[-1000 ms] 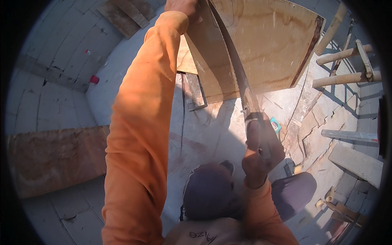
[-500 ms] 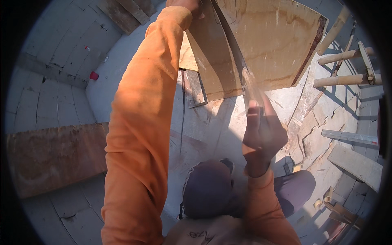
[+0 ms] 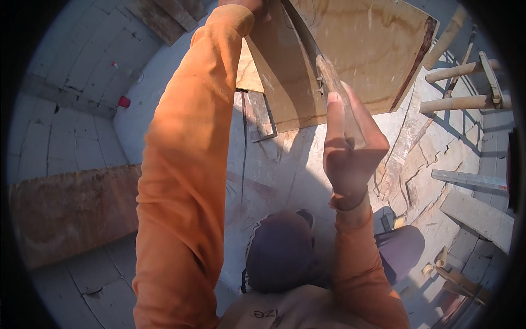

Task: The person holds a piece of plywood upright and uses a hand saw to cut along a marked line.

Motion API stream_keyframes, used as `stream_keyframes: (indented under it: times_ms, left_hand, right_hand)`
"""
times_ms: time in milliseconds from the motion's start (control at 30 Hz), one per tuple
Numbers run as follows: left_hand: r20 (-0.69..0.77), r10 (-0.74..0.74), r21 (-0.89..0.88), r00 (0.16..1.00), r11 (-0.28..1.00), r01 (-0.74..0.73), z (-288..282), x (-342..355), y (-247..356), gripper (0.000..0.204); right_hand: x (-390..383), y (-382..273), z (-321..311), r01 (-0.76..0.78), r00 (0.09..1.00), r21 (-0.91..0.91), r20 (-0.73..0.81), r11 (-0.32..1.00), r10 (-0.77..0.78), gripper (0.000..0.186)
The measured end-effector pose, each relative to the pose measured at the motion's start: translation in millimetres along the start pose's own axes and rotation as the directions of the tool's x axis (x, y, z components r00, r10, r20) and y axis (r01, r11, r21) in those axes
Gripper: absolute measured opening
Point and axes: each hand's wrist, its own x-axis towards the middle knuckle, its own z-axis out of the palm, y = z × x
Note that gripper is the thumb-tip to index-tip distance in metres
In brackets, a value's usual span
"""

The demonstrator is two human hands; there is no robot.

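My right hand [image 3: 355, 156] is closed round the wooden handle of a handsaw [image 3: 330, 77], its thumb lying along the handle. The dark, narrow blade runs away from me over a plywood sheet [image 3: 372, 57], and its far end leaves the picture at the top. At the top edge, my left hand [image 3: 253, 6] rests at the left part of the plywood; its fingers are mostly cut off or in shadow. Under the sheet's near left corner lie a paler board [image 3: 249, 74] and a short, stained wood piece [image 3: 261, 116].
Bamboo poles [image 3: 460, 104] stand at the right, near a metal bar [image 3: 468, 182] and a grey plank [image 3: 479, 219]. A brown board [image 3: 76, 211] lies at the left. A small red cup [image 3: 124, 102] sits by the block wall [image 3: 82, 126]. My knees are below the sheet.
My right hand has moved forward, away from me, with the handsaw along the plywood. My left arm has shifted only slightly.
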Motion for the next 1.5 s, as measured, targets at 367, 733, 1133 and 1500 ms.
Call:
stream_keyframes:
  times_ms: [367, 733, 1133, 1500]
  left_hand:
    - [-0.020, 0.025, 0.009, 1.000, 1.000, -0.024, -5, -8, -21, 0.079]
    - [0.009, 0.003, -0.015, 1.000, 1.000, -0.003, -8, -4, -15, 0.075]
    - [0.008, 0.021, -0.002, 1.000, 1.000, -0.021, -7, -3, -11, 0.064]
    - [-0.077, 0.056, -0.024, 0.995, 0.998, -0.058, -10, -16, 2, 0.061]
  right_hand:
    - [-61, 7, -34, -0.033, 0.999, -0.007, 0.033, 0.999, 0.034, 0.029]
    - [-57, 8, -32, 0.043, 0.998, -0.130, 0.057, 0.991, -0.036, 0.029]
    - [-27, 4, -9, 0.031, 1.000, -0.057, 0.006, 0.998, -0.031, 0.030]
    - [41, -2, 25, -0.056, 0.998, 0.085, -0.023, 0.995, 0.058, 0.029]
